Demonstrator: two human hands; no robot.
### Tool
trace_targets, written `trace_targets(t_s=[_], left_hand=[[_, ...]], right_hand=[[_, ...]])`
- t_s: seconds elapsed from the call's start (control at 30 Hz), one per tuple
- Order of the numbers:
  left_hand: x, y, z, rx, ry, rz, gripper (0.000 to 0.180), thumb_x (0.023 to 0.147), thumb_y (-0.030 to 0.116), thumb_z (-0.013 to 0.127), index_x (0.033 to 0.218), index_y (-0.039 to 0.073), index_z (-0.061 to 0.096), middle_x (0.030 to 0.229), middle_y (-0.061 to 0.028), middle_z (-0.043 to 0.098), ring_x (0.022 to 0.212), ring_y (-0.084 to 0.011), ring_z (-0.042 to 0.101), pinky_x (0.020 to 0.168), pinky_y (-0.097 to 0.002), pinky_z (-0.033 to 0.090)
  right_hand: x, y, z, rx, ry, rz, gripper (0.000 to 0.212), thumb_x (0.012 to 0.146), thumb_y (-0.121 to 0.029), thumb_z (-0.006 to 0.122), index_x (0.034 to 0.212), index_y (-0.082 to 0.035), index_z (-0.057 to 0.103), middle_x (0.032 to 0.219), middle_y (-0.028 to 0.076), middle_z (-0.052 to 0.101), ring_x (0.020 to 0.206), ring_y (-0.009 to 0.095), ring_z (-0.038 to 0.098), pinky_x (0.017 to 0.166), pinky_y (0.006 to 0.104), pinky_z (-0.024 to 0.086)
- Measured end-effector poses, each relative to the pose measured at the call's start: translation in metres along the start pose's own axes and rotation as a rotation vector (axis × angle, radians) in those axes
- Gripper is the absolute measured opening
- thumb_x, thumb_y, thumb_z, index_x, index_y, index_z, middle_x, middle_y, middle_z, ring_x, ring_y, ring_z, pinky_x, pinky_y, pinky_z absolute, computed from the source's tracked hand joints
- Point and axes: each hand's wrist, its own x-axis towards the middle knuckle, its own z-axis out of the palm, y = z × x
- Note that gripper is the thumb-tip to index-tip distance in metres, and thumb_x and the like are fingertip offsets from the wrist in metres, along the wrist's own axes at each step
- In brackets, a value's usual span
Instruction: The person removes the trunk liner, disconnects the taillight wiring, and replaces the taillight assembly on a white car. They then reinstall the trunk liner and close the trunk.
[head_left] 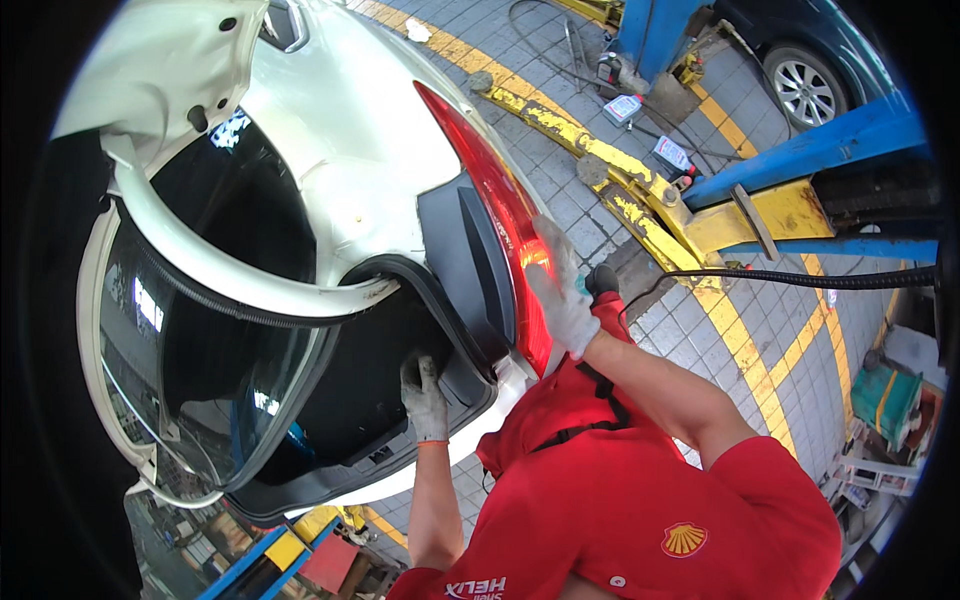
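A red tail light point(515, 255) runs down the rear corner of a white car point(350, 160). My right hand point(565, 300), in a pale work glove, rests against its outer side, fingers stretched and apart. In a dirty glove with an orange cuff, my left hand point(426, 402) reaches into the dark open boot point(365, 350), close to the side trim. Its visible fingers point forward with a gap between them; the fingertips are hard to make out. A black rubber seal point(440, 300) curves between the boot opening and a dark grey panel point(465, 265) beside the light.
The raised tailgate with its glass point(200, 360) is at left. Yellow lift arms point(640, 205) and a blue lift post point(650, 40) stand to the right. Plastic bottles point(672, 153) lie on the tiled floor. A black hose point(810, 277) crosses at right, and a dark car point(830, 60) stands beyond.
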Motion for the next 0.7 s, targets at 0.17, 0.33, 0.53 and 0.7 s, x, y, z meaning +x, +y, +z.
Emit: trace_targets(t_s=[0.17,0.33,0.53,0.7], left_hand=[[-0.076,0.109,0.018,0.285,0.053,0.704,0.090,0.097,0.040,0.085,0.165,-0.001,0.043,0.167,-0.0264,0.043,0.151,-0.0413,0.050,0.120,-0.0507,0.049],[-0.107,0.133,0.085,0.436,0.099,0.844,0.127,0.060,0.048,0.107,0.163,0.008,0.044,0.167,-0.0317,0.033,0.155,-0.0606,0.034,0.122,-0.0704,0.040],[-0.097,0.123,0.117,0.467,0.250,0.842,0.114,0.069,0.041,0.101,0.163,0.009,0.045,0.166,-0.0341,0.034,0.152,-0.0632,0.036,0.120,-0.0749,0.040],[-0.102,0.122,0.118,0.482,0.266,0.797,0.113,0.068,0.042,0.103,0.160,0.006,0.048,0.165,-0.0362,0.037,0.153,-0.0600,0.038,0.121,-0.0720,0.041]], right_hand=[[0.053,0.040,0.002,-0.063,-0.172,0.120,0.066,0.118,-0.039,0.053,0.170,0.000,0.039,0.172,0.029,0.042,0.159,0.048,0.040,0.132,0.0474,0.033],[0.114,0.056,0.012,-0.142,-0.159,0.260,0.078,0.117,-0.057,0.043,0.173,-0.003,0.035,0.176,0.030,0.037,0.163,0.048,0.035,0.134,0.0468,0.031],[0.185,0.084,0.035,-0.501,-0.271,0.124,0.073,0.118,-0.050,0.041,0.173,-0.003,0.034,0.178,0.032,0.031,0.163,0.050,0.034,0.136,0.0463,0.028],[0.265,0.091,0.047,-0.386,0.013,0.001,0.065,0.119,-0.035,0.040,0.175,-0.005,0.030,0.177,0.033,0.032,0.160,0.051,0.040,0.137,0.0480,0.026]])
